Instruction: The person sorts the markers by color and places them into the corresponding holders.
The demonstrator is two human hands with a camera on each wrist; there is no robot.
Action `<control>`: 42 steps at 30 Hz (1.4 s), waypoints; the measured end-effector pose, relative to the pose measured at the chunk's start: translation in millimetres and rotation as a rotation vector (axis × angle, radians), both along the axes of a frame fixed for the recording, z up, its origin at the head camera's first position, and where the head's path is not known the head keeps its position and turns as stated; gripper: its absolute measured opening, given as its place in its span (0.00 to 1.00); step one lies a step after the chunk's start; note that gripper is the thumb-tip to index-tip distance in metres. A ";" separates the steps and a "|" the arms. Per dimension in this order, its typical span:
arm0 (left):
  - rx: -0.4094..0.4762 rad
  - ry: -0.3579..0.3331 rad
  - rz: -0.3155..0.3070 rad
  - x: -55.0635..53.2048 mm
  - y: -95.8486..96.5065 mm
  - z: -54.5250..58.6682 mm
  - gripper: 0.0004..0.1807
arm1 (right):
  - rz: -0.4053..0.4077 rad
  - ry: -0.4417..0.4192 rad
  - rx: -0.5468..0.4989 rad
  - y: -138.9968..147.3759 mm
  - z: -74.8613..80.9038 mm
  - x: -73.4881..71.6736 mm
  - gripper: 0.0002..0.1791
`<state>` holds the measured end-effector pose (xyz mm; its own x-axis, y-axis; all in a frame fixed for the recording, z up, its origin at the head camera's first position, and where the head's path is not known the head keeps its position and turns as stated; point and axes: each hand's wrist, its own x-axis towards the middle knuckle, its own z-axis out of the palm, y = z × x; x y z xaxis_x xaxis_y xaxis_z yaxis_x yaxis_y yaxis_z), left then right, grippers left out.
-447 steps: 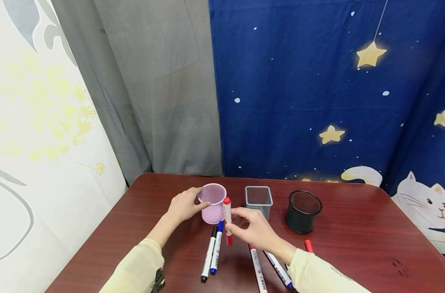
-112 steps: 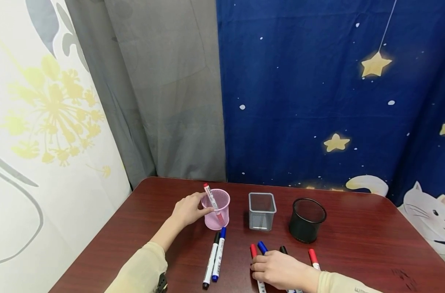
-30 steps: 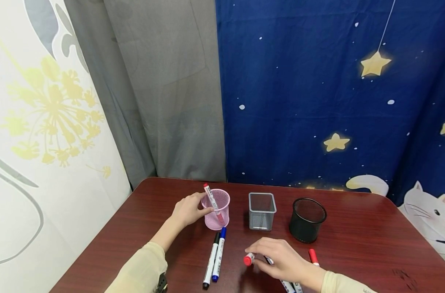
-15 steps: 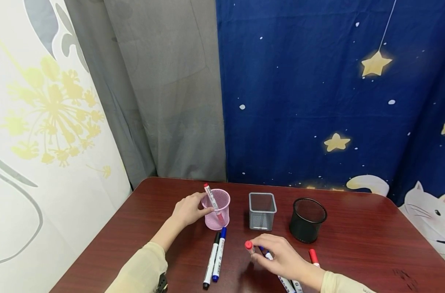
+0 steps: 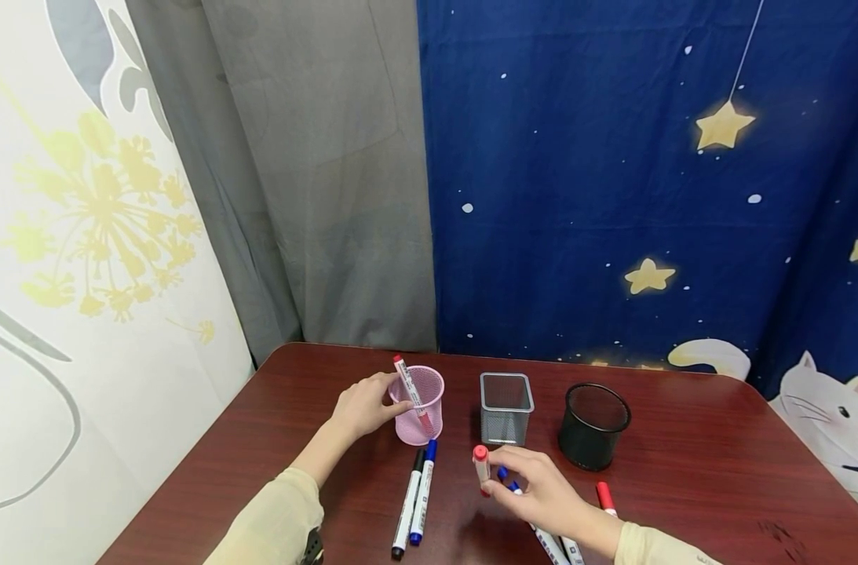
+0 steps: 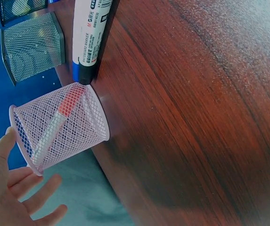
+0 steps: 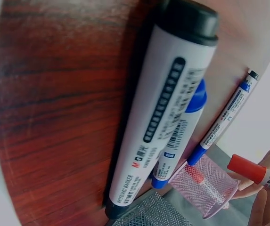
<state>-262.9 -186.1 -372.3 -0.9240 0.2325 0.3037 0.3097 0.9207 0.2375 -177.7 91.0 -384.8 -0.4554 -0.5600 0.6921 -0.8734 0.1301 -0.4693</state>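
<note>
My left hand [image 5: 361,406] grips the rim of a pink mesh pen cup [image 6: 64,125], thumb and forefinger at the edge. Inside the cup leans a red-capped whiteboard marker [image 5: 405,380], its top above the rim. My right hand [image 5: 545,496] pinches a second red marker [image 5: 481,466] between thumb and fingers, nearly upright over the table, right of the pink cup. The right wrist view shows that marker's red cap [image 7: 246,168] near the fingers. Below the right hand lie a black-capped marker [image 7: 158,108] and a blue-capped marker [image 7: 177,141], partly hidden in the head view.
Beyond my right hand stand a silver square mesh cup [image 5: 505,428] and a black round mesh cup [image 5: 588,439]. A black marker [image 5: 406,514] and a blue marker [image 5: 422,502] lie side by side before the pink cup. Another red marker [image 5: 604,496] lies beside the right wrist.
The first red marker, earlier in my right hand, now leans inside the pink cup. My right hand has taken another red marker off the table, raised it and tipped it upright. The left hand stays put.
</note>
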 end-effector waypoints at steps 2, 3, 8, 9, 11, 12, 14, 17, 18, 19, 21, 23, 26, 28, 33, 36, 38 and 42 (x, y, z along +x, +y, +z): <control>0.003 0.000 -0.001 0.2 0.1 -0.1 0.33 | -0.011 -0.030 0.000 0.5 -6.7 -3.6 0.15; 0.004 0.000 0.000 0.2 0.2 -0.1 0.33 | -0.015 -0.053 0.000 0.9 -10.5 -5.7 0.14; 0.004 -0.002 -0.001 0.1 0.2 -0.4 0.33 | -0.004 -0.094 -0.014 2.6 -22.4 -13.7 0.13; 0.004 -0.001 0.001 0.1 0.1 -0.3 0.33 | -0.003 -0.102 -0.017 2.8 -22.6 -14.2 0.13; 0.004 -0.001 0.003 -0.1 0.0 0.0 0.33 | -0.003 -0.107 -0.019 2.4 -20.9 -14.2 0.13; 0.004 -0.001 0.004 -0.2 -0.1 0.1 0.33 | -0.005 -0.112 -0.019 2.1 -19.4 -13.6 0.13; 0.003 0.001 0.004 -0.1 0.0 0.4 0.32 | -0.005 -0.115 -0.028 1.0 -14.3 -11.1 0.14; 0.005 0.000 0.002 0.2 0.3 0.8 0.32 | -0.005 -0.109 -0.044 -1.5 -3.1 -5.0 0.15; 0.005 0.000 0.001 0.3 0.5 0.9 0.32 | -0.005 -0.104 -0.048 -2.4 0.8 -3.0 0.15; 0.006 -0.001 0.001 0.4 0.6 1.0 0.32 | -0.007 -0.100 -0.050 -3.2 4.6 -1.0 0.16; 0.007 -0.002 0.001 0.6 0.9 1.3 0.32 | -0.018 -0.096 -0.049 -4.6 10.3 1.7 0.15; 0.006 -0.003 0.001 0.7 1.2 1.4 0.32 | -0.028 -0.105 -0.048 -5.3 13.2 2.8 0.14; 0.004 -0.003 0.002 0.7 1.2 1.5 0.32 | -0.046 -0.129 -0.048 -6.1 14.3 2.9 0.13; 0.006 -0.002 0.001 0.6 1.1 1.4 0.32 | -0.055 -0.129 -0.054 -6.7 13.9 2.4 0.13; 0.007 -0.003 0.004 1.0 0.5 1.9 0.32 | -0.071 -0.110 -0.072 -8.3 13.0 1.6 0.14; 0.004 -0.005 0.007 1.3 0.3 2.2 0.32 | -0.083 -0.119 -0.080 -9.0 13.8 1.2 0.14; 0.003 -0.006 0.005 1.2 0.4 2.0 0.32 | -0.079 -0.131 -0.087 -9.6 14.7 0.6 0.14; 0.004 -0.008 0.004 1.1 0.5 1.6 0.32 | -0.088 -0.150 -0.102 -12.3 18.1 -0.6 0.13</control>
